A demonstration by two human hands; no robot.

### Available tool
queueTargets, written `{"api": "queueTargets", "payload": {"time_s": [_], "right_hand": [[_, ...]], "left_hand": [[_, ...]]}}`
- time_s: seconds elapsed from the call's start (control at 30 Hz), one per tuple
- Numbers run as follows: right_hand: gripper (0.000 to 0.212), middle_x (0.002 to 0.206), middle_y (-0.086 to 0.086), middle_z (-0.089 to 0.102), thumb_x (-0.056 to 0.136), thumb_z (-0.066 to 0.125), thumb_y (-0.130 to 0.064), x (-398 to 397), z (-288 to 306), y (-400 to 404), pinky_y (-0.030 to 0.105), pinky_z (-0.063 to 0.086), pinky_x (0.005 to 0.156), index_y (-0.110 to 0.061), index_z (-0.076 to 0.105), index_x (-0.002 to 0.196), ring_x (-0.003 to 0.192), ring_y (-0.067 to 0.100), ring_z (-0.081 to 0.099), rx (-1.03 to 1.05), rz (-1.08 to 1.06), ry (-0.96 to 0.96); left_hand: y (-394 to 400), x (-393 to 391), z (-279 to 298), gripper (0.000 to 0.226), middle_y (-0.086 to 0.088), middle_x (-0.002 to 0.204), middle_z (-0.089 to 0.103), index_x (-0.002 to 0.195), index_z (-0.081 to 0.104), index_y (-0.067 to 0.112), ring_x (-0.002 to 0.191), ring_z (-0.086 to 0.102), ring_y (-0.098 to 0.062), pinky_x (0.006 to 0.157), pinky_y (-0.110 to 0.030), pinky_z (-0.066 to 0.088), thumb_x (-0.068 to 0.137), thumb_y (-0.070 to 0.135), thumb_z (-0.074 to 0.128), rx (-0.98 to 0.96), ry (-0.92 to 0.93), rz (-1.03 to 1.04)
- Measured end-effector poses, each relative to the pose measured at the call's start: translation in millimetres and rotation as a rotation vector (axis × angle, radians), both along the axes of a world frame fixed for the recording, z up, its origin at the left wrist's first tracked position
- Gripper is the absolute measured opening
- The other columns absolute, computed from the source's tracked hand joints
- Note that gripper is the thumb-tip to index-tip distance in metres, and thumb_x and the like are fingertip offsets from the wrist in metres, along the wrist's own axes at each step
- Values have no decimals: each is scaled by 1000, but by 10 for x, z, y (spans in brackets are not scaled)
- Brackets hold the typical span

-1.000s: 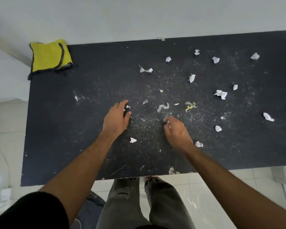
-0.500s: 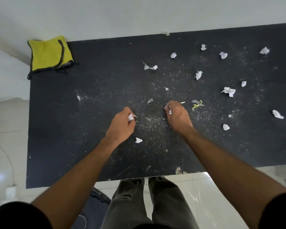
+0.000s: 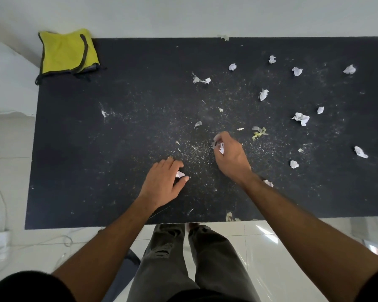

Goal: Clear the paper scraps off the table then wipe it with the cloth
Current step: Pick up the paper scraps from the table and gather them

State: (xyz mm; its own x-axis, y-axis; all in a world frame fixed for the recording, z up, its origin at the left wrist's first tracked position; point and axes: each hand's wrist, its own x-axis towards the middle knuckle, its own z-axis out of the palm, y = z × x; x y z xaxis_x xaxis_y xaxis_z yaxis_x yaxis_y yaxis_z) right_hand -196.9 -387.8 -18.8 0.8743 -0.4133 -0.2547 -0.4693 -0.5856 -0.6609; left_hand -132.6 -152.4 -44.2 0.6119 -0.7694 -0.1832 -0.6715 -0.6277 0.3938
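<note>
A black table (image 3: pixel 92 162) is dusted with fine crumbs and strewn with several crumpled white paper scraps, such as one at the right (image 3: pixel 301 118) and one near the right edge (image 3: pixel 361 151). My left hand (image 3: pixel 164 184) rests near the front middle, its fingers closing on a white scrap (image 3: pixel 180 174). My right hand (image 3: pixel 230 155) is beside it, curled around white scraps (image 3: pixel 221 148). A yellow-green strip (image 3: pixel 259 133) lies just right of that hand. The yellow cloth (image 3: pixel 68 52) sits folded on the far left corner.
A white wall runs along the table's far edge. White tiled floor lies below the near edge, with cables and a socket block (image 3: pixel 0 238) at the left. My legs in grey trousers (image 3: pixel 172 258) stand at the front edge.
My left hand moved down toward me to the scrap that lay near the front and is closing on it. My right hand stayed near the middle, still holding its scraps.
</note>
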Motion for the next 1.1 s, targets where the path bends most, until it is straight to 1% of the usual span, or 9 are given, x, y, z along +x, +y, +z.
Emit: {"api": "queueTargets", "payload": {"time_s": [0.1, 0.27, 0.4, 0.47, 0.53, 0.67, 0.73, 0.9, 1.1], "right_hand": [[14, 91, 2, 65, 101, 50, -15, 46, 1, 9, 31, 50, 73, -11, 62, 95, 82, 16, 59, -36, 23, -29], [30, 71, 4, 59, 98, 45, -20, 154, 41, 2, 35, 44, 58, -8, 55, 72, 64, 19, 53, -18, 0, 21], [41, 60, -3, 49, 99, 49, -35, 325, 49, 16, 28, 33, 51, -16, 47, 64, 53, 13, 41, -24, -56, 58], [41, 65, -3, 53, 104, 46, -42, 436, 22, 14, 30, 39, 55, -16, 53, 75, 58, 14, 50, -84, -1, 77], [29, 79, 1, 63, 107, 44, -39, 545, -5, 4, 34, 50, 63, -14, 59, 101, 69, 19, 61, -109, 54, 78], [34, 102, 8, 67, 109, 41, -30, 715, -75, 15, 39, 52, 72, -18, 46, 140, 84, 26, 65, -196, 174, 69], [33, 108, 11, 66, 110, 39, -28, 754, -105, 8, 41, 53, 74, -18, 48, 140, 87, 30, 66, -231, 210, 81], [15, 88, 3, 60, 109, 39, -23, 734, -130, 16, 43, 55, 66, -16, 50, 102, 69, 22, 59, -236, 208, 70], [20, 91, 3, 59, 111, 33, -26, 708, -73, -1, 34, 46, 66, -13, 48, 106, 76, 19, 58, -110, 133, 97]], "left_hand": [[-17, 4, -26, 23, 0, 106, 59, 108, 60, 18, 92, 57, -15, 86, -38, 54, 105, 35, 45, 20, -9, 6], [-30, 89, 65, 19, 0, 99, 50, 104, 56, 11, 81, 53, -14, 74, -28, 49, 107, 27, 47, -68, 113, 178], [16, 212, 131, 15, -2, 101, 49, 105, 50, 11, 75, 53, -14, 63, -17, 42, 108, 24, 44, -106, 205, 327], [39, 277, 149, 11, -4, 100, 54, 105, 49, 12, 76, 54, -15, 64, -19, 41, 108, 22, 44, -101, 234, 351], [66, 338, 152, 5, -4, 105, 59, 109, 51, 14, 86, 59, -16, 77, -26, 48, 106, 17, 47, -81, 242, 360], [142, 404, 103, 27, -4, 126, 65, 131, 55, 14, 113, 63, -18, 100, -34, 51, 104, 18, 51, -84, 231, 308], [176, 409, 71, 31, -3, 127, 65, 134, 56, 16, 114, 62, -17, 99, -33, 51, 104, 25, 53, -84, 217, 256], [152, 393, 27, 35, 1, 111, 65, 133, 64, 18, 98, 62, -14, 82, -29, 53, 103, 34, 57, -84, 158, 205], [23, 443, 33, 13, 3, 101, 63, 108, 69, 15, 90, 60, -14, 78, -32, 54, 102, 20, 59, -102, 170, 233]]}}
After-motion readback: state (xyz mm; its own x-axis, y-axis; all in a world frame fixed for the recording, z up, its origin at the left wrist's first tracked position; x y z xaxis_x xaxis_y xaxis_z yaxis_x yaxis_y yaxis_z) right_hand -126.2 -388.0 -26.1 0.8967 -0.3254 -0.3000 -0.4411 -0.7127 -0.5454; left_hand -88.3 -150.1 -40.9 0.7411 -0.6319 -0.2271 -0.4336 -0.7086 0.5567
